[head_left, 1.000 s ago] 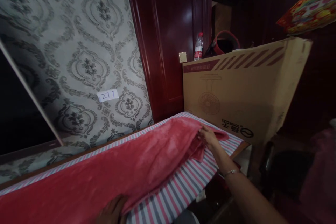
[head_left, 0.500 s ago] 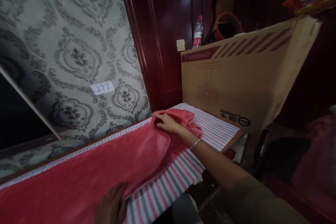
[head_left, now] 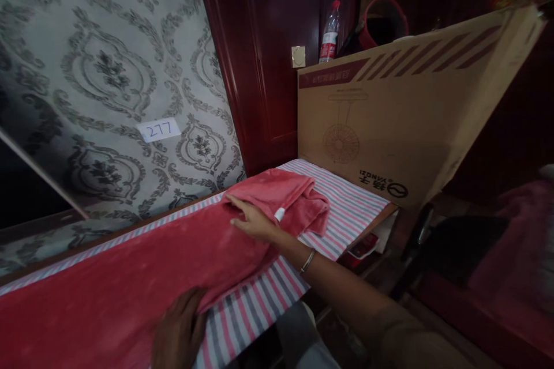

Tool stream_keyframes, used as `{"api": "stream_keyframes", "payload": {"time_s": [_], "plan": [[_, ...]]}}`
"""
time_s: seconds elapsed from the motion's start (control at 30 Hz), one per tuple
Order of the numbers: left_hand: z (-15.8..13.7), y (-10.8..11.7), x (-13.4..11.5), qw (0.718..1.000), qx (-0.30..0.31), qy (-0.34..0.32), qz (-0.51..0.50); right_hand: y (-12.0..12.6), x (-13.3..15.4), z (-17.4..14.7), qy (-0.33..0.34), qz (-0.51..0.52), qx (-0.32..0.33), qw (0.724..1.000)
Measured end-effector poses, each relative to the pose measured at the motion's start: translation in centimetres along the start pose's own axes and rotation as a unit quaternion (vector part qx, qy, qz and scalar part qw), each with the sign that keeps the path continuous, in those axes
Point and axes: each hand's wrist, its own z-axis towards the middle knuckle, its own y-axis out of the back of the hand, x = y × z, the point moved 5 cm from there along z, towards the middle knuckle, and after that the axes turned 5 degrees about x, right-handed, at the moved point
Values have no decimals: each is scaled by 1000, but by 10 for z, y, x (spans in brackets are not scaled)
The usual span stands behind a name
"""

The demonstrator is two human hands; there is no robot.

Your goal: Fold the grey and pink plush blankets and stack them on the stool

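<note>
A long red plush cloth [head_left: 142, 265] lies along a striped cover [head_left: 350, 199]. Its far right part is folded and bunched, and a small white tag [head_left: 279, 214] shows on it. My right hand [head_left: 253, 222], with a bracelet at the wrist, rests on the cloth beside this fold, thumb and fingers apart. At the near edge of the cloth, my left hand [head_left: 179, 326] lies with its fingers stretched over the fabric. Part of that hand is cut off by the bottom of the view.
A large cardboard box [head_left: 372, 121] stands behind the table's right end. A plastic bottle [head_left: 330, 34] with a red cap rises beside its top edge. Patterned wallpaper with a paper marked 277 [head_left: 159, 129] borders the back. A dark screen [head_left: 30, 184] is at the left.
My right hand has let go of the cloth's raised edge and moved left. The fold now lies flatter to the right, and the white tag has come into view. My left hand stays at the near edge.
</note>
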Motion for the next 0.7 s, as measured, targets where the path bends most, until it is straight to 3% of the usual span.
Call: {"api": "stream_keyframes", "payload": {"time_s": [0.17,0.23,0.3,0.37,0.47,0.57,0.7], "plan": [[-1,-1,0,1000,6,-18,-1,-44,-7,-7,-55,-29,95,993],[-2,-2,2,1000,-2,-16,-2,-38,-15,-19,-68,21,56,996],[-3,-5,3,1000,5,-1,-5,-8,-32,-35,-120,98,-68,986],[-3,-7,4,1000,15,15,-6,37,-56,-55,-190,156,-210,946],[-3,-9,4,999,22,24,-4,107,-88,-79,-237,155,-338,897],[-3,-10,4,999,22,31,0,155,-121,-96,-297,169,-398,851],[-3,-9,2,999,24,35,2,176,-150,-101,-342,203,-403,824]]}}
